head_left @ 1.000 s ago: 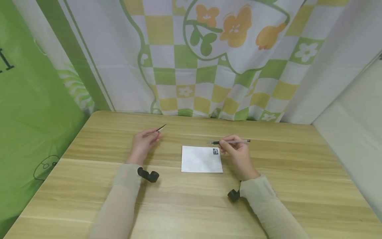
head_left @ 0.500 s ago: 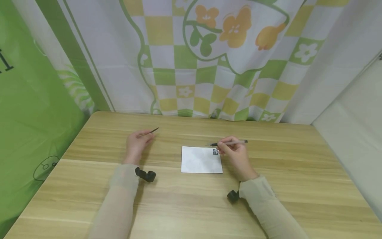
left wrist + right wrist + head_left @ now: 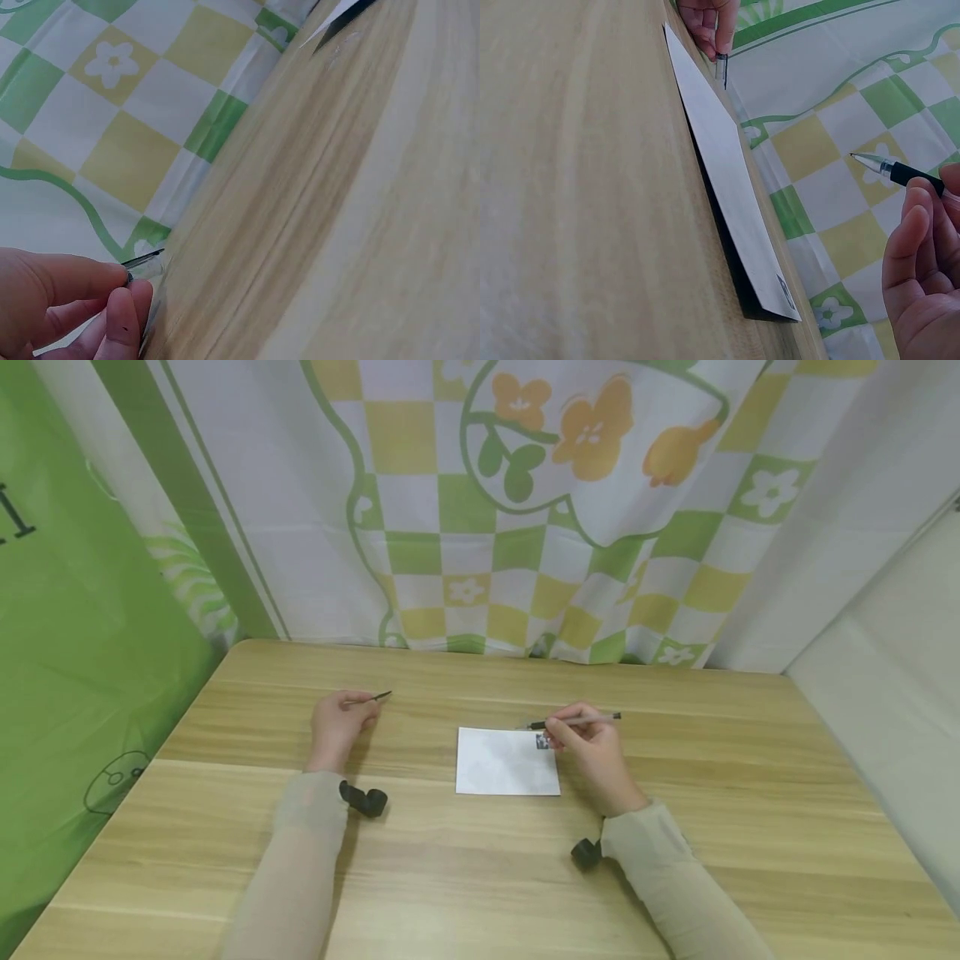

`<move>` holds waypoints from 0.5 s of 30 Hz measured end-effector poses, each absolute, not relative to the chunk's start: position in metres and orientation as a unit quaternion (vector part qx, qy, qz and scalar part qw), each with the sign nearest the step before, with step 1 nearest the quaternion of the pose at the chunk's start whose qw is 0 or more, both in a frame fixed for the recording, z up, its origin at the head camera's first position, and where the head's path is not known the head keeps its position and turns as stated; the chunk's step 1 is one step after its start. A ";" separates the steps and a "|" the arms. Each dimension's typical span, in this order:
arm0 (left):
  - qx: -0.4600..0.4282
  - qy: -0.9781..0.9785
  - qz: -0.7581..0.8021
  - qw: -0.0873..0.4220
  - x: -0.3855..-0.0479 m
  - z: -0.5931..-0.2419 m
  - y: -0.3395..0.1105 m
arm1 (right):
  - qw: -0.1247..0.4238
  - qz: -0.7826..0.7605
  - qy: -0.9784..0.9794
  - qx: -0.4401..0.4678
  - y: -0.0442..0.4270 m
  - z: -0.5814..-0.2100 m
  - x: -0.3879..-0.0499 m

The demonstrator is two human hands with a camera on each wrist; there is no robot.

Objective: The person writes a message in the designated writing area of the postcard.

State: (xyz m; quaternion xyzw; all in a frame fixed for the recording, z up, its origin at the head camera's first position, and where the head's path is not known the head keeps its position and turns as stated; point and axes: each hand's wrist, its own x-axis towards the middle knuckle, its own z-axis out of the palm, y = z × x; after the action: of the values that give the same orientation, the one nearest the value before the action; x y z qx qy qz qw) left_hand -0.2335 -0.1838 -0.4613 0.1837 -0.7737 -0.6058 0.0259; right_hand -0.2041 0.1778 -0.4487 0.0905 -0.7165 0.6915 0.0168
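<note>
My right hand (image 3: 596,756) pinches a gel pen (image 3: 607,717) with a clear barrel and black grip. Its bare tip (image 3: 859,156) points left, by the far edge of a white card (image 3: 506,762). That card lies on the table between my hands, a small dark stamp-like picture (image 3: 542,742) in its far right corner. To the left, my left hand (image 3: 337,727) pinches a small clear pen cap with a black clip (image 3: 142,259). The cap (image 3: 721,69) also shows beyond the card in the right wrist view. My fingers partly hide both pen and cap.
The wooden table (image 3: 465,877) runs back to a checked, flowered curtain (image 3: 495,552). Green cloth (image 3: 97,635) hangs at the left, and a pale wall (image 3: 892,693) stands at the right. Black wrist cameras (image 3: 367,800) sit on both sleeves.
My left hand has moved left and a little nearer with the pen cap. My right hand has shifted slightly left with the pen. The card has stayed in place.
</note>
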 end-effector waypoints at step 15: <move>0.145 -0.855 -0.494 0.060 -0.233 -0.462 -0.183 | 0.011 0.683 -0.726 0.085 0.177 -0.446 -0.204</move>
State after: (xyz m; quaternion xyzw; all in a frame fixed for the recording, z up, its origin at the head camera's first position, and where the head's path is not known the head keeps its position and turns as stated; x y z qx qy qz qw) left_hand -0.2327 -0.1834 -0.4624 0.1452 -0.8549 -0.4944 0.0598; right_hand -0.2037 0.1771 -0.4459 0.0850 -0.7257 0.6826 0.0113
